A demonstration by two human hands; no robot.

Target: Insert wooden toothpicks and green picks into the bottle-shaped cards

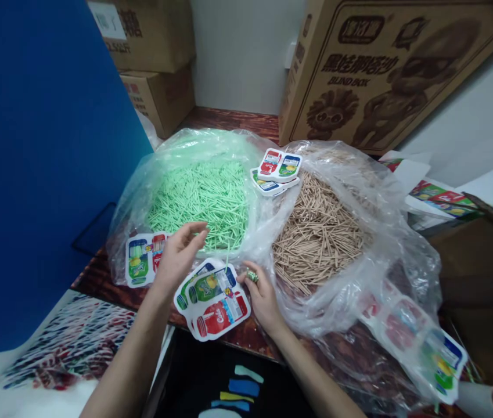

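Observation:
My left hand point(180, 255) hovers at the near edge of a pile of thin green sticks point(202, 194) in a clear plastic bag. Its fingers are loosely curved, and I see nothing between them. My right hand point(264, 295), with a green beaded ring on a finger, pinches the right edge of a printed card packet point(215, 316). The packet shows a green bottle and a red cola bottle and lies among several overlapping ones. A single green stick point(227, 256) stands up at the packet's top edge. Another printed packet point(138, 261) lies partly behind my left wrist.
Thin brown sticks point(316, 238) fill a second clear bag to the right. Stacked packets point(280, 164) rest between the bags; more packets point(442, 363) lie lower right. A blue panel point(46, 162) stands left, cardboard boxes point(359, 69) at the back.

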